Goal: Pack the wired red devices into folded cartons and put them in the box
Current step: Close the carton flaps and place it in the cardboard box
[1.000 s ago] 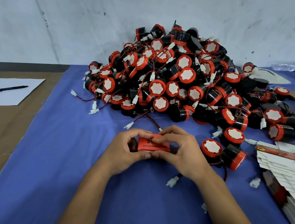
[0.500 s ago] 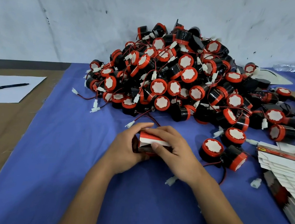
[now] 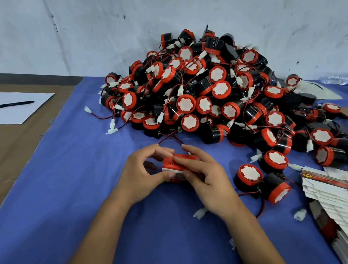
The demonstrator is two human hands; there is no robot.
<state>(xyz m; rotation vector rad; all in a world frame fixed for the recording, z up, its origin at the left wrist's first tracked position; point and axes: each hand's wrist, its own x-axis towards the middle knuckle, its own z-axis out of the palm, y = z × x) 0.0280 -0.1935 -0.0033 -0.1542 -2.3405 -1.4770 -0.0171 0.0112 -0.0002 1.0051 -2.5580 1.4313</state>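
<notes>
Carton (image 3: 174, 167), red and white, low on blue cloth (image 3: 56, 194) at centre – gripped from both sides. Left hand (image 3: 142, 171) curled round its left end, thumb underneath; right hand (image 3: 204, 179) fingers bent over top. Behind: heaped pile of wired red devices (image 3: 213, 92). Right edge: stack of flat cartons (image 3: 339, 209). Far left: pen (image 3: 9, 104) on paper (image 3: 6, 111).

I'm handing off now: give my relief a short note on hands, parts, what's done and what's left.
Left hand and right hand both grip one red carton on the blue cloth, its flap apparently being closed.
Device pile lies behind; two loose devices to the right; flat cartons stacked far right.
Box not in view.
Left: finish closing this carton, box it, pack the pile.
</notes>
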